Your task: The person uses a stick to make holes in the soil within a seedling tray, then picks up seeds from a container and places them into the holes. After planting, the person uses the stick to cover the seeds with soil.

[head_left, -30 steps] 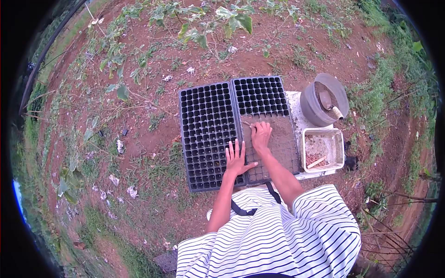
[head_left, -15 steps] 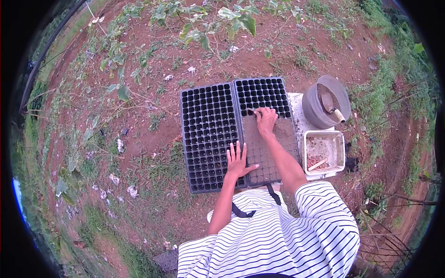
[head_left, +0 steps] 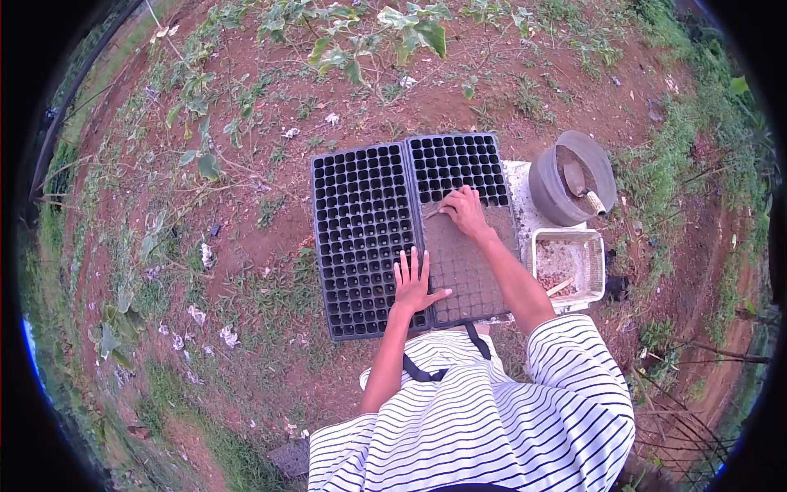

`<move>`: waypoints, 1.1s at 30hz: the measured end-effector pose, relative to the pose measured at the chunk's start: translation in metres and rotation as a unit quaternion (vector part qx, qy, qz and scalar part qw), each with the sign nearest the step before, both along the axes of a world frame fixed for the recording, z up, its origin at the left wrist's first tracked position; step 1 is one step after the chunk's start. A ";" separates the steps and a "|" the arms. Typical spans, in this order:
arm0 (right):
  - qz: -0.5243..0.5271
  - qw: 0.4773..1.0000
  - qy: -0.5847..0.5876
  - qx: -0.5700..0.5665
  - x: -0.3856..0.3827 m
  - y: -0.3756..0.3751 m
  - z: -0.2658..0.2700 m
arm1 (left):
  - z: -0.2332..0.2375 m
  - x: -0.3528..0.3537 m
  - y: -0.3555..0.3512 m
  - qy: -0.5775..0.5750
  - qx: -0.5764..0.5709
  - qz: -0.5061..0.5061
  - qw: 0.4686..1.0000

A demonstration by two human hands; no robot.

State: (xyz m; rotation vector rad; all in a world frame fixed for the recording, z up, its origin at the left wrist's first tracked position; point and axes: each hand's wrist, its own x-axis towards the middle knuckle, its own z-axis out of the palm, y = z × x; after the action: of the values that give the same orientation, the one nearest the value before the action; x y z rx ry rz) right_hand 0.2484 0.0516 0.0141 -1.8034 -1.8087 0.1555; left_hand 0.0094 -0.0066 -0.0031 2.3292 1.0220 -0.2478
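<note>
Two black seedling trays lie side by side in front of me. The left tray (head_left: 361, 176) has bare cells; the right tray (head_left: 455, 156) has bare cells at its far end and brown soil (head_left: 463, 271) spread over its nearer part. My left hand (head_left: 414, 289) rests with fingers spread on the near part of the trays, across the seam between them. My right hand (head_left: 466, 212) is closed at the far edge of the soil, around a thin greyish stick (head_left: 433, 211) whose tip points left.
Right of the trays stands a grey bucket (head_left: 549, 193) with soil and a trowel (head_left: 584, 187) in it. Nearer me, a cream plastic basket (head_left: 602, 266) holds small reddish bits and a pale wooden stick (head_left: 561, 286). Leafy plants (head_left: 418, 37) grow beyond the trays.
My right hand has moved slightly toward me with the thin stick, along the soil's far edge. My left hand stays spread on the trays. The whole view has shifted slightly.
</note>
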 end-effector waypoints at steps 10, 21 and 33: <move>-0.232 0.970 0.078 -0.005 -0.048 -0.083 -0.001 | 0.001 -0.001 0.000 -0.011 -0.001 -0.001 1.000; -0.223 0.974 -0.014 0.039 -0.062 -0.078 -0.014 | 0.002 -0.004 0.002 -0.006 0.009 -0.023 1.000; -0.218 0.975 -0.006 0.050 -0.051 -0.076 -0.012 | 0.003 -0.003 0.002 0.002 0.009 -0.021 1.000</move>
State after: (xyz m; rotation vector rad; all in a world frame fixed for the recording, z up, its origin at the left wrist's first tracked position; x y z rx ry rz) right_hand 0.1970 -0.0249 0.0018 -2.0782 -1.3583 -0.1156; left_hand 0.0068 -0.0047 -0.0001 2.3689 0.9809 -0.2625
